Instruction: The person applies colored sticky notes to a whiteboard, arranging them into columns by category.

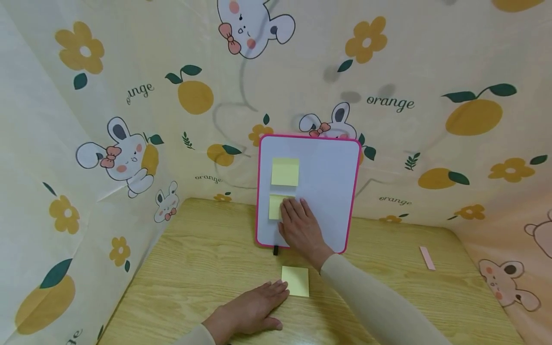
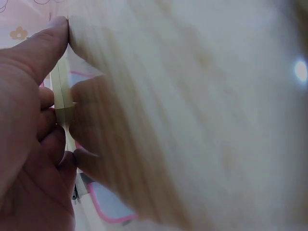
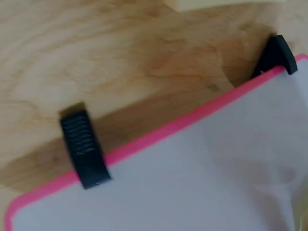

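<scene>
A small whiteboard (image 1: 329, 177) with a pink frame stands upright at the back of the table in the head view. My right hand (image 1: 303, 231) lies with extended fingers over the right part of a yellow sticky note (image 1: 275, 209) on its face. Directly above that, another yellow sticky note (image 1: 285, 172) is stuck on the board. My left hand (image 1: 253, 308) rests palm down on the table, fingertips at the left edge of a sticky note pad (image 1: 297, 281). In the left wrist view the left hand (image 2: 29, 139) shows its thumb and fingers against the tabletop.
Black feet (image 3: 85, 149) grip the board's lower edge in the right wrist view. A narrow pink strip (image 1: 427, 258) lies on the wooden table (image 1: 194, 258) at the right. Printed cloth (image 1: 302, 81) with rabbits and oranges hangs close behind the board and along both sides.
</scene>
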### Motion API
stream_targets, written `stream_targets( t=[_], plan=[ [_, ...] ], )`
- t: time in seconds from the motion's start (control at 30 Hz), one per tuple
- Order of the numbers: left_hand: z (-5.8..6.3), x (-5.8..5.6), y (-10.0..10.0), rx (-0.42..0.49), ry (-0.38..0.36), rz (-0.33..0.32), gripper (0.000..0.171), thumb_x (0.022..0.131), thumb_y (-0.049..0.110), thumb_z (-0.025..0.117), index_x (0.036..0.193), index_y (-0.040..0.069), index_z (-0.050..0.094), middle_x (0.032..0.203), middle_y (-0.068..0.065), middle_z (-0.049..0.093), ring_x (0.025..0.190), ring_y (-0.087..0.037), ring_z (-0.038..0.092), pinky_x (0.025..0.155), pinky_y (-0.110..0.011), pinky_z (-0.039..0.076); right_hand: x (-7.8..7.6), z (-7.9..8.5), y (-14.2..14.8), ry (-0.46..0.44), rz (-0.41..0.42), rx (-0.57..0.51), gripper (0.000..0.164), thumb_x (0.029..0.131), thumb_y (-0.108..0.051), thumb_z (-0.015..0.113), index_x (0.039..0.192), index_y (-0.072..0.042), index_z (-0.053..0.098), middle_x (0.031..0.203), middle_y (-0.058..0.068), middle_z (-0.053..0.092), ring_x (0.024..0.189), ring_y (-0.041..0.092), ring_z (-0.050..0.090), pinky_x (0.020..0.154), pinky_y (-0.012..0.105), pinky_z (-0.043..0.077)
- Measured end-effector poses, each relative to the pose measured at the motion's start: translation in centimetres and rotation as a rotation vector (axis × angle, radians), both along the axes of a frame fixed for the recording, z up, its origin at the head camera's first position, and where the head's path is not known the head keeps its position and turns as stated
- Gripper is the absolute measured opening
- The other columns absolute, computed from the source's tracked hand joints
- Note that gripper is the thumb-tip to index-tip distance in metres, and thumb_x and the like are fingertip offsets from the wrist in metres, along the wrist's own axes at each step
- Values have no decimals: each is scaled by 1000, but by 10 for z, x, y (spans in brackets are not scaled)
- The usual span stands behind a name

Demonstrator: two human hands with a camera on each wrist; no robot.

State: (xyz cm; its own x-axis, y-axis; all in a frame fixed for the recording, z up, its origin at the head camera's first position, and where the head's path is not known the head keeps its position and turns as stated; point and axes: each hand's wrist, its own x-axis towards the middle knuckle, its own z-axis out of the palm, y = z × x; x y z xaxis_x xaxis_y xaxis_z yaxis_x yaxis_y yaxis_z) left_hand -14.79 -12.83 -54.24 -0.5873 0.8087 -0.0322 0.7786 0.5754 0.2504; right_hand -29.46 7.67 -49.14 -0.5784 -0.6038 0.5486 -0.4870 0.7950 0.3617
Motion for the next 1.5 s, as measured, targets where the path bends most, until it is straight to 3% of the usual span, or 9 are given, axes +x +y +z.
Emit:
stream_targets(
  t=[0.2, 0.33, 0.53, 0.67, 0.77, 0.97, 1.23, 1.37, 1.5],
  plan=[
    [-1, 0, 1, 3, 12, -3, 73, 107, 54, 52, 160, 4, 43, 169, -12, 38, 158, -26, 36, 129, -39, 34, 4, 5, -3, -145, -114, 87, 70, 110, -45, 49, 164, -2, 34, 172, 12, 32, 163, 29, 23, 134, 52, 17],
    [-2, 0, 2, 1, 13, -1, 74, 107, 54, 52, 161, 5, 43, 169, -12, 38, 158, -25, 36, 129, -39, 34, 8, 4, -1, -238, -190, 87, 77, 111, -50, 43, 167, -2, 23, 176, 13, 18, 165, 30, 10, 135, 55, 7],
    [-3, -1, 2, -11, -15, 18, 75, 107, 56, 52, 162, 7, 41, 170, -9, 36, 158, -24, 35, 129, -39, 33, 12, 0, 3, -260, -235, 43, 80, 111, -53, 39, 168, 0, 17, 177, 15, 9, 166, 32, 4, 135, 57, 5],
    [0, -1, 4, 20, -68, 75, 76, 105, 56, 57, 164, 13, 38, 169, -5, 40, 156, -22, 39, 126, -40, 39, 13, -1, 5, -268, -233, 50, 81, 112, -53, 39, 168, -1, 14, 178, 15, 6, 166, 31, 1, 135, 56, 4],
    [3, -3, 7, 46, -76, 97, 69, 104, 54, 60, 160, 16, 45, 166, -2, 44, 152, -22, 44, 123, -39, 43, 12, 0, 7, -277, -241, 64, 81, 112, -52, 38, 169, -2, 12, 178, 13, 3, 166, 30, -2, 135, 56, 2],
    [10, -5, 12, 31, 35, 63, 48, 106, 50, 59, 142, 18, 65, 157, -5, 52, 145, -23, 51, 119, -37, 48, 11, 1, 9, -274, -239, 73, 81, 112, -52, 39, 169, -3, 11, 178, 13, 3, 166, 30, -2, 135, 55, 2],
    [11, -16, 15, 75, 110, 102, 30, 108, 39, 59, 125, 20, 74, 135, 3, 65, 136, -19, 57, 117, -37, 50, 11, 2, 7, -270, -226, 77, 79, 112, -51, 39, 169, -2, 12, 178, 13, 7, 166, 30, 1, 135, 55, 5],
    [13, -31, 9, 69, 264, 163, 30, 107, 33, 61, 126, 14, 74, 136, -2, 68, 140, -25, 56, 122, -41, 45, 10, 3, 7, -266, -213, 69, 80, 112, -51, 41, 168, -1, 14, 178, 13, 9, 166, 30, 2, 135, 55, 6],
    [24, -52, 0, 46, 423, 264, 39, 106, 28, 62, 138, 6, 67, 146, -10, 64, 146, -29, 52, 125, -45, 41, 11, 3, 7, -270, -205, 70, 79, 112, -50, 41, 168, -1, 15, 178, 14, 8, 166, 30, 0, 135, 54, 4]
  ],
)
